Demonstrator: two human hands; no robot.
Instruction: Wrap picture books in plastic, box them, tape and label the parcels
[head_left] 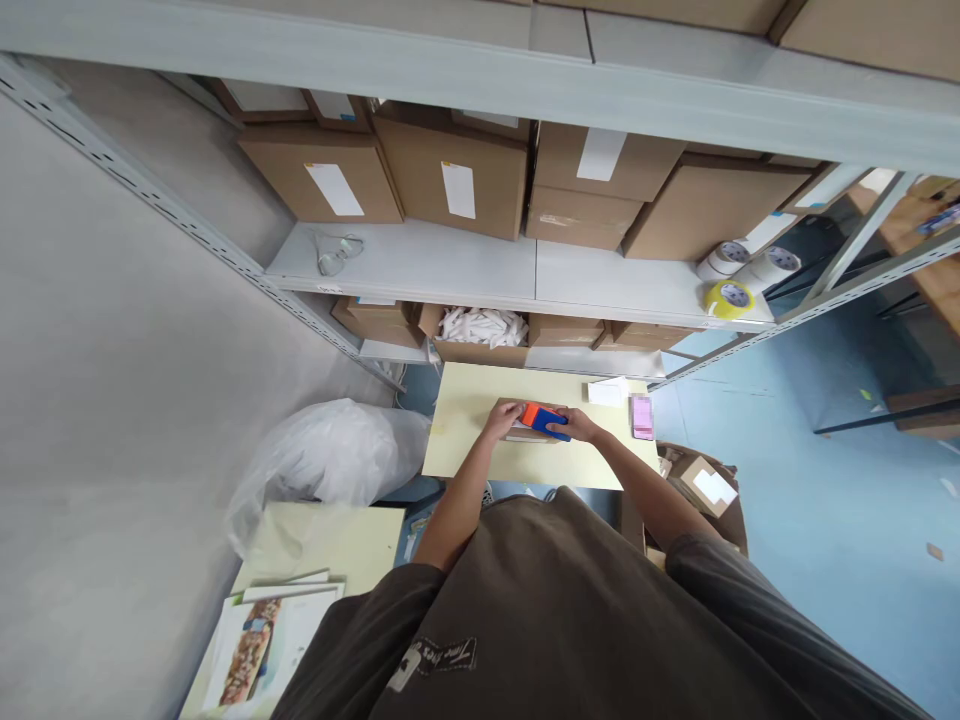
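Note:
A small blocky object, orange at one end and blue at the other, is between my hands above a cardboard box; I cannot make out its exact kind. My right hand is closed around the blue end. At the orange end, the fingers of my left hand are bent and pinched together, touching or very near it. The flat brown box lies on a pale yellow table, with a white patch partly showing under the object. Both hands cover parts of the box.
White paper pieces and a phone lie at the table's right. Ahead, a shelf holds cartons, glasses and tape rolls. A plastic bag bulges at left; an open carton stands at right.

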